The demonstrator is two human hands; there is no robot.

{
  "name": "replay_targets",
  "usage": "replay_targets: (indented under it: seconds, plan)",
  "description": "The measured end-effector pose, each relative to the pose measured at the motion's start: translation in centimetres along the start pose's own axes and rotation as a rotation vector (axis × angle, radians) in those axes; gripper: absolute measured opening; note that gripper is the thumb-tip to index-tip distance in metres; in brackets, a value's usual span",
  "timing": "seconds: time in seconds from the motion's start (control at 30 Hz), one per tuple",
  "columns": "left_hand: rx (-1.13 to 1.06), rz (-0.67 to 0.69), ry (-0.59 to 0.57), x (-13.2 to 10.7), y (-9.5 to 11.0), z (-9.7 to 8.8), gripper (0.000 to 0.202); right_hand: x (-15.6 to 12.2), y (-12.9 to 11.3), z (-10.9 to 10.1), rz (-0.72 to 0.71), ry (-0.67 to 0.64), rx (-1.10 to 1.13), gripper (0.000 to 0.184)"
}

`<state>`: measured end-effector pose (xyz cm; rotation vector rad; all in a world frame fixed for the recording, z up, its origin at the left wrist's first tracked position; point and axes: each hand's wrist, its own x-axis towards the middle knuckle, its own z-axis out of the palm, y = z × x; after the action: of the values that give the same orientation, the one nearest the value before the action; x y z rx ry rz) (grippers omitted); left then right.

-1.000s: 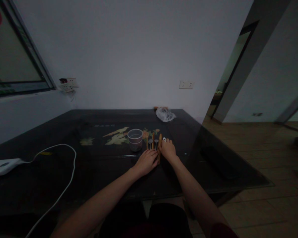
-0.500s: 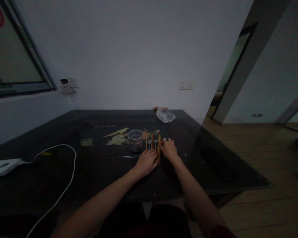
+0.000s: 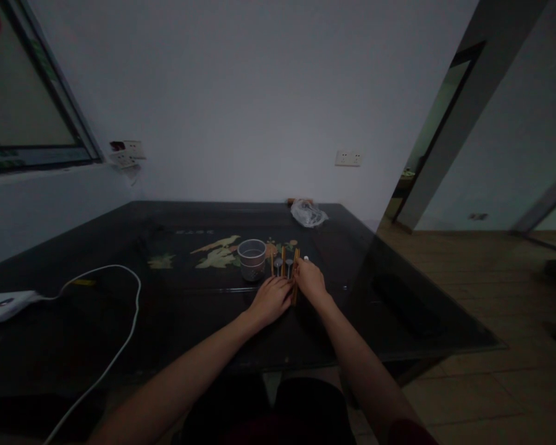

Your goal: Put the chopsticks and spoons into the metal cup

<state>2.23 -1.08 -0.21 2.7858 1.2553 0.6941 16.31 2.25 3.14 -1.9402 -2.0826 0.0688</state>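
My left hand point(image 3: 271, 300) lies flat with its fingers stretched over the lower parts of chopsticks point(image 3: 283, 254) and two metal spoons point(image 3: 278, 264), which sit side by side on the dark table. My right hand point(image 3: 309, 278) is closed, its fingertips against the rightmost chopsticks point(image 3: 296, 254). A small pale, shiny tip point(image 3: 306, 258) shows just beyond its knuckles; what it belongs to is hidden. Left of the row stands a grey metal cup point(image 3: 252, 259) with small holes low in its wall.
A crumpled clear plastic bag point(image 3: 308, 213) lies near the wall. At the left is a white power strip point(image 3: 7, 306) with a white cable point(image 3: 136, 309) curving toward me. A dark flat object point(image 3: 403, 303) rests on the table's right side point(image 3: 454, 327).
My right hand has moved slightly left, up against the rightmost chopsticks. My left hand stays over the row. The whole view has shifted a little.
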Motion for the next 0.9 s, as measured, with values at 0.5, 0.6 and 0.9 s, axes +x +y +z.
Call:
replay_targets:
  seconds: [0.5,0.6,0.9]
  plan:
    - [0.014,0.029,-0.007,-0.2,0.2,-0.8,0.017,0.5,-0.7,1.5,0.059,-0.057,-0.086,0.028]
    - [0.014,0.03,-0.013,-0.2,0.2,-0.7,0.016,0.7,-1.0,1.5,0.079,-0.069,-0.103,0.029]
    - [0.029,0.041,-0.019,-0.3,0.2,-0.6,0.015,1.0,-1.4,1.2,0.089,-0.085,-0.13,0.03]
